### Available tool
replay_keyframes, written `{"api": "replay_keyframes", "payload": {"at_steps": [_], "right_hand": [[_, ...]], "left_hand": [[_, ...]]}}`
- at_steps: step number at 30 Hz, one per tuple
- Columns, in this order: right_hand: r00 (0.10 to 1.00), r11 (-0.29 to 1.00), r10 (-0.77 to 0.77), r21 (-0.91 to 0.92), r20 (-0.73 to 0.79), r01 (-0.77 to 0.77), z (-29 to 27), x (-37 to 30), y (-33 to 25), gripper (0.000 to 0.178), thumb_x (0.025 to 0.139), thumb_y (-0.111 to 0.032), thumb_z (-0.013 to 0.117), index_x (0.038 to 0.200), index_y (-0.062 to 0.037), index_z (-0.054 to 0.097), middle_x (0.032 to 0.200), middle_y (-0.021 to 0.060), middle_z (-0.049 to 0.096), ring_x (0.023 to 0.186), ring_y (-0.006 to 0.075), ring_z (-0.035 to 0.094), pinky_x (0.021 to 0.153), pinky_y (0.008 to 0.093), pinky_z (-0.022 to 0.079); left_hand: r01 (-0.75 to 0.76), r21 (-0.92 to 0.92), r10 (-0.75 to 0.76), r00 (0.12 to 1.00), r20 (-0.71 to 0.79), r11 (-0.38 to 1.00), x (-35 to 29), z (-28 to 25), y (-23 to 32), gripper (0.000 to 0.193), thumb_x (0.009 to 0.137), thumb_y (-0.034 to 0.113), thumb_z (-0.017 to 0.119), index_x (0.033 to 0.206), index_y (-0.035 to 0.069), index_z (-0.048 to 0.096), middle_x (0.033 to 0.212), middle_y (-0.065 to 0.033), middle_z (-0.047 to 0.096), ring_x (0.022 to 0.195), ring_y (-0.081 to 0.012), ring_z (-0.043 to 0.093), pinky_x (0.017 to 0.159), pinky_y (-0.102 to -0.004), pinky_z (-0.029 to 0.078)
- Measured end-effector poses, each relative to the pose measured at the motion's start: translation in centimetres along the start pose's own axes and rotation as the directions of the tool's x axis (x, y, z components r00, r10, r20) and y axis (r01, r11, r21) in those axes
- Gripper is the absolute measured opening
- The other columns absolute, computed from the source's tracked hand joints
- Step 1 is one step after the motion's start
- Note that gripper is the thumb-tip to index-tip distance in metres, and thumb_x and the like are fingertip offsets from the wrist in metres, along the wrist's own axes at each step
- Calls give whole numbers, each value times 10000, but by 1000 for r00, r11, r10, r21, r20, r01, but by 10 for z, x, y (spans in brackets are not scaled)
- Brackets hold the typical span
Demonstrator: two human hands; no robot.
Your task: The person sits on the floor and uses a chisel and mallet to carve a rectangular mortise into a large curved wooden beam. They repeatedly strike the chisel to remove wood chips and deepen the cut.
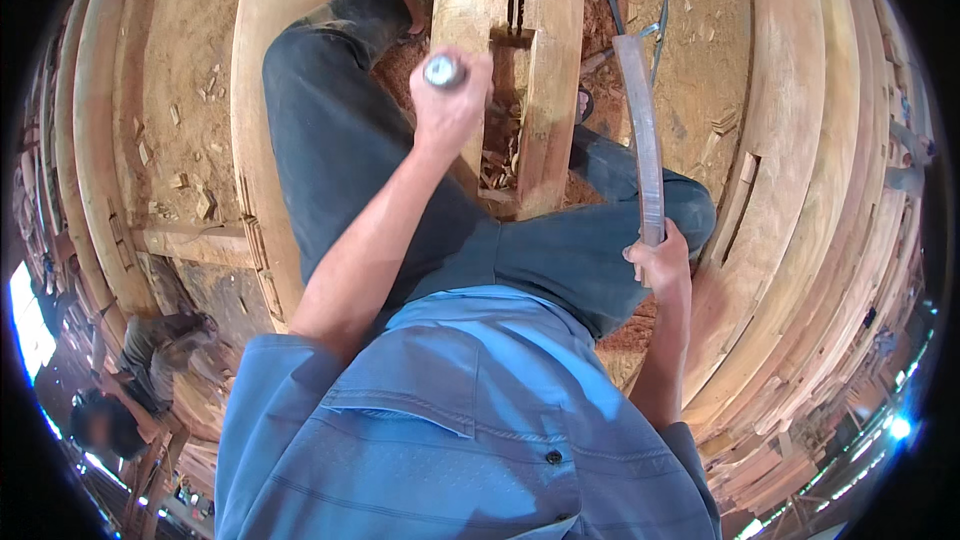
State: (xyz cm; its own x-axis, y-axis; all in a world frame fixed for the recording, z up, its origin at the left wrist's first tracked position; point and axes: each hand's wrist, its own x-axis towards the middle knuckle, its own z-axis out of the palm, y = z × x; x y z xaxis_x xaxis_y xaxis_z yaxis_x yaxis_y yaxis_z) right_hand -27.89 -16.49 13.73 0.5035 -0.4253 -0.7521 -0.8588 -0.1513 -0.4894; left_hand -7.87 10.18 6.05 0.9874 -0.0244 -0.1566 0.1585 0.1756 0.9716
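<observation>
My left hand is closed around an upright round tool handle with a pale, metal-looking end facing up. The handle's lower part is hidden by the fist. It stands over the left side of a long slot cut in a thick timber beam between my legs. Loose wood chips lie inside the slot. My right hand grips the near end of a long, flat grey-brown bar. The bar points away from me, raised to the right of the beam, over my right leg.
Metal tools lie on the chip-strewn ground beyond the bar. Thick timbers run along the right, and another timber lies left of my leg. Another person is at the lower left.
</observation>
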Motion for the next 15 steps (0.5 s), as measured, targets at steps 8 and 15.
{"api": "replay_keyframes", "payload": {"at_steps": [8, 15], "right_hand": [[996, 996, -81, -39, -28, 80, -4, -14, -39, 319, 672, -54, 725, 940, -25, 554, 658, 25, 538, 509, 114, 526, 465, 290, 432], [982, 976, -181, -134, -58, 172, -6, -15, -74, 324, 669, -92, 735, 938, -19, 570, 699, 18, 561, 549, 112, 536, 506, 277, 453]], "left_hand": [[-59, 117, 43, 991, 129, 991, 73, 55, -19, 241, 856, 228, 749, 898, 26, 623, 725, -41, 664, 682, -140, 629, 646, -306, 520], [-35, 293, -26, 979, 201, 955, 88, 70, -21, 304, 855, 281, 743, 927, -10, 688, 776, -83, 706, 735, -171, 646, 725, -357, 535]]}}
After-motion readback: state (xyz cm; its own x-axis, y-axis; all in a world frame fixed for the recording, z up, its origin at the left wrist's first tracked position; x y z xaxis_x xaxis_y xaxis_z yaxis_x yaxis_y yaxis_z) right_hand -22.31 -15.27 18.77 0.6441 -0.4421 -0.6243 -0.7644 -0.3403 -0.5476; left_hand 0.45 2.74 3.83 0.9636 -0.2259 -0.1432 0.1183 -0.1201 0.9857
